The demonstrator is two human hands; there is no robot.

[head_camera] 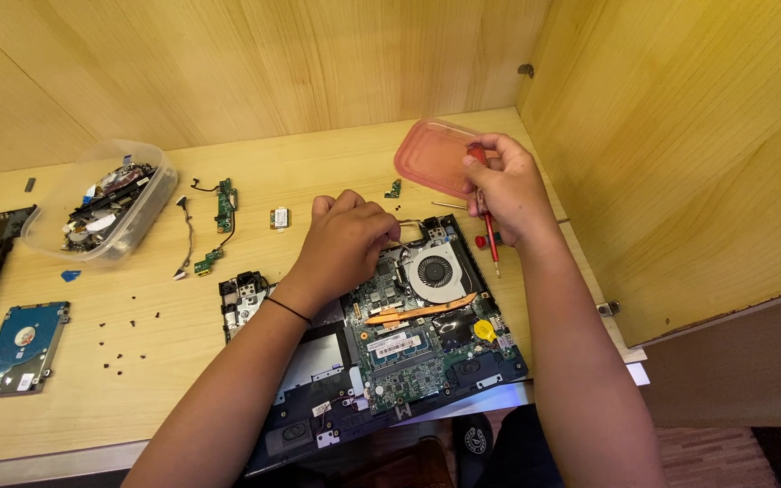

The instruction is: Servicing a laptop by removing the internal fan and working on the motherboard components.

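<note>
Hard drive left of laptop; lid behind it.

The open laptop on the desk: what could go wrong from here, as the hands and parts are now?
1. The laptop hangs a little over the desk front edge; a push could tip it off.
2. The left hand pinches near thin wires by the fan; a pull might tear them.
3. The right hand holds a red screwdriver and touches the pink lid; loose screws may scatter.

Red screwdriver; translucent pink lid; green motherboard, copper heat pipe, yellow battery; light wood desk.
</note>
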